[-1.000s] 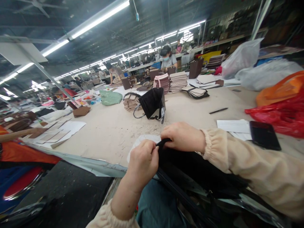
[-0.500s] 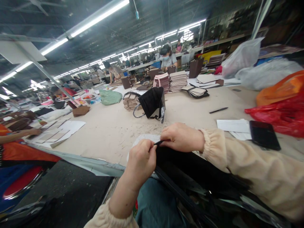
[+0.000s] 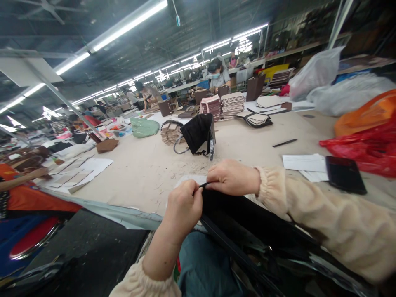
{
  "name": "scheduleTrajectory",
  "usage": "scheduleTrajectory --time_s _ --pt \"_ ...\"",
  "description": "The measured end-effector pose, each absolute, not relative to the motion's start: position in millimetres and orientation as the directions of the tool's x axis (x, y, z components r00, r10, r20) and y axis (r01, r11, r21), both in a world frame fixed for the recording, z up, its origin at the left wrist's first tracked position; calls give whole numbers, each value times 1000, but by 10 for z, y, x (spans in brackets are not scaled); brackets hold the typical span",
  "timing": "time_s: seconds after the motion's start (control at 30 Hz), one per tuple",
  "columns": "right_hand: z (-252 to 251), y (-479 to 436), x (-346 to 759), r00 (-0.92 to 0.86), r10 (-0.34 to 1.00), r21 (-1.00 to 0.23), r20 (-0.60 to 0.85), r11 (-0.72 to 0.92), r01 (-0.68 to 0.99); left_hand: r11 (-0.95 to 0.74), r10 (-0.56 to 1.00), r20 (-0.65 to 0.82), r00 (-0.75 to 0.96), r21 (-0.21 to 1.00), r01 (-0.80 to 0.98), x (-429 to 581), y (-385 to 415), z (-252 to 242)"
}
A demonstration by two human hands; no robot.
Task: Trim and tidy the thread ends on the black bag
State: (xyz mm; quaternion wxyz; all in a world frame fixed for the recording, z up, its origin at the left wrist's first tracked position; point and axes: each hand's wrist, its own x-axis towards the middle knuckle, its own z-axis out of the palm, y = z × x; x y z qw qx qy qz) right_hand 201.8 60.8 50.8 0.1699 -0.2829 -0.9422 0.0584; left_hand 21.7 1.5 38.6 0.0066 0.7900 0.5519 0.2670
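Observation:
A large black bag (image 3: 244, 218) lies open across my lap at the table's near edge, its top rim running away to the lower right. My left hand (image 3: 185, 203) is closed in a pinch on the rim's far corner. Close beside it, my right hand (image 3: 232, 178) is closed on the same black edge, fingers pressed together from above. Only a short stretch of edge shows between the two hands. Farther up the table stands a smaller black bag (image 3: 198, 134), tilted, with its handles partly wrapped in clear plastic.
On the beige table (image 3: 136, 173) lie a phone (image 3: 345, 174), white papers (image 3: 303, 163) and a black pen-like stick (image 3: 285, 142) at right. Red (image 3: 365, 150) and orange plastic bags bulge at the right edge. Stacked panels (image 3: 232, 105) stand behind. A co-worker's arm (image 3: 24, 179) reaches in at left.
Both hands have shifted very slightly left along with the bag's edge, keeping their pinch. The right hand sits a little closer to the left. The co-worker's hand at left moved slightly left.

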Motion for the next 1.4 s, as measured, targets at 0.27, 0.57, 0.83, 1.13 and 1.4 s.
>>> scheduleTrajectory --time_s 0.27,0.57,0.83,1.13,1.4 --pt "405 703 2111 -767 567 -465 301 789 401 -358 890 403 214 325 875 249 34 381" --pt "441 664 2087 -763 525 -367 378 841 397 -345 887 425 180 351 870 274 24 358" --pt "436 718 2022 -754 546 -389 366 825 409 -285 906 412 98 422 860 289 42 350" --pt "457 682 2125 -759 600 -517 254 747 418 -305 914 390 108 490 816 272 21 331" --pt "418 684 2066 -769 552 -521 324 782 342 -395 896 402 188 527 753 188 7 321"
